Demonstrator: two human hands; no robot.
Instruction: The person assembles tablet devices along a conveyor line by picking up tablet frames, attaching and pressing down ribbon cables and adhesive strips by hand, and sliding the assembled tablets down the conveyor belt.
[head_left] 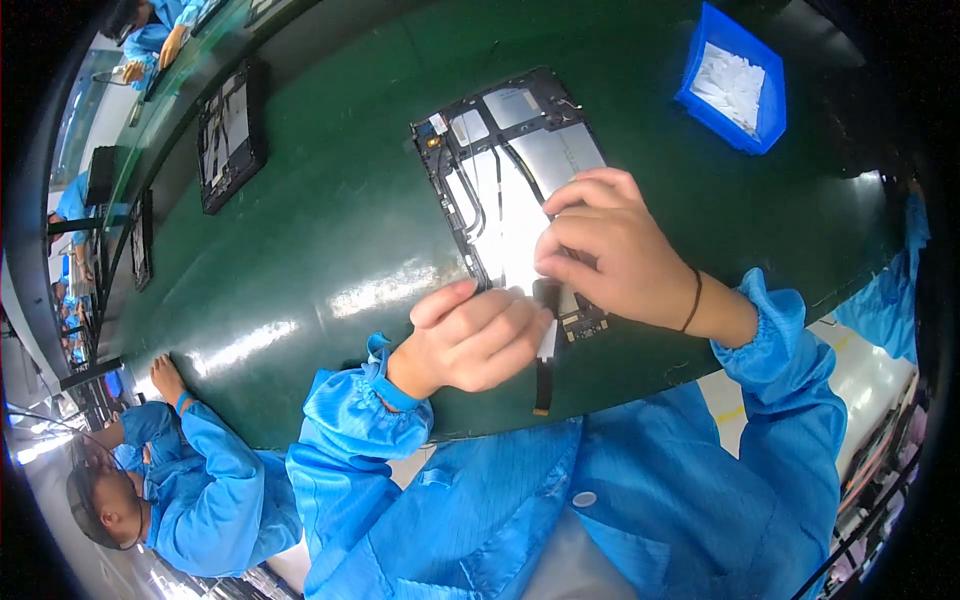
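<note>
An opened tablet [487,195] lies on the green table before me, its silvery inner plates, black frame and thin dark cables exposed. Over its lower edge, my left hand [475,335] is closed with the fingers curled. A dark ribbon cable [543,385] with a white patch comes out beside those fingertips and hangs past the tablet's near edge. My right hand [610,240] bends over the tablet's right side, thumb and forefinger pinched together. Whatever either hand has between its fingers is too small or hidden to make out.
A blue bin [776,115] holding white pieces stands at the far right of the green table [330,220]. Another opened tablet [228,135] lies far left, near a raised ledge. At lower left a co-worker [210,490] in blue rests a hand on the table edge.
</note>
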